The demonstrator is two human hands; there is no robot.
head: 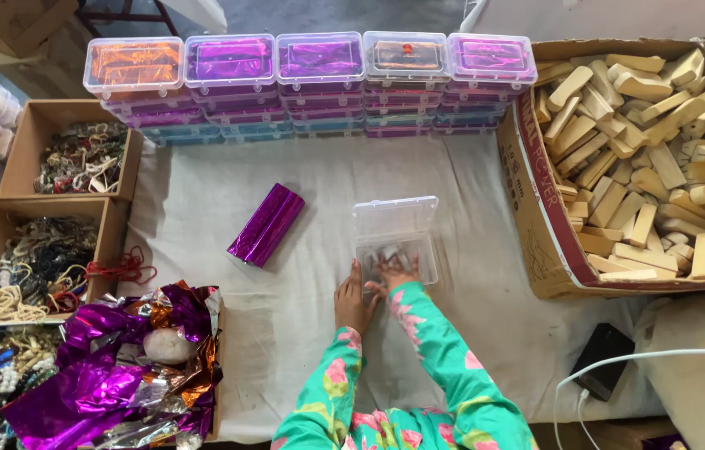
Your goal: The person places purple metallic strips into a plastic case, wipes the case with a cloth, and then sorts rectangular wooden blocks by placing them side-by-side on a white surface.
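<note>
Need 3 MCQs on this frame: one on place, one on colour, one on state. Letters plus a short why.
1. Where does the purple foil-wrapped block lie?
A. On the white cloth, left of the open clear box
B. Inside the carton of wooden blocks
C. On top of the stacked boxes

2. What colour is the foil in the leftmost top box of the back row?
A. Green
B. Orange
C. Blue

3. What state is the clear plastic box under the hands in?
A. Shut and wrapped
B. Open, lid tipped back
C. Crushed flat

Key: 1 A, the block rests on the table cloth, apart from the box. 2 B, orange foil shows through its lid; its neighbours are purple. 3 B, the lid stands back while the right hand reaches into the tray and the left hand rests flat beside it.
</note>
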